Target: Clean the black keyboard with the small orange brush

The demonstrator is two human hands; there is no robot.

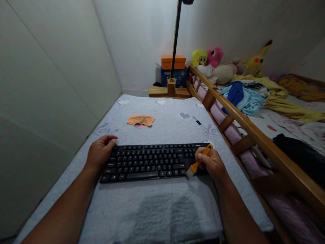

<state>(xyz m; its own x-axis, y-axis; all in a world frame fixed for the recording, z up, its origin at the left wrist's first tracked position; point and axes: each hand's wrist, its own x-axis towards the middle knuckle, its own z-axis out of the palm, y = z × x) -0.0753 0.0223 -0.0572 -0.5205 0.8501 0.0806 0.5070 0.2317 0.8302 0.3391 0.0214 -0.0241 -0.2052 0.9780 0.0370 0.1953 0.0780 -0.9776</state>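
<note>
A black full-size keyboard [149, 162] lies flat on the pale blue quilted cover [152, 203] in front of me. At its upper left corner my left hand [101, 149] is closed, thumb and fingers pinched on the edge. My right hand [210, 162] is over the number pad, its fingers wrapped round the yellow handle of a brush [196, 164]. The brush slants down to the left, with its pale bristles at the keyboard's front edge, right of the space bar. Some number keys are hidden behind this hand.
Beyond the keyboard lie a crumpled orange cloth [141, 120] and a thin wire tool with a black slider [199, 123]. A wooden bed rail [238, 117] runs along the right. Boxes [173, 62] and a black pole [175, 37] stand at the far end.
</note>
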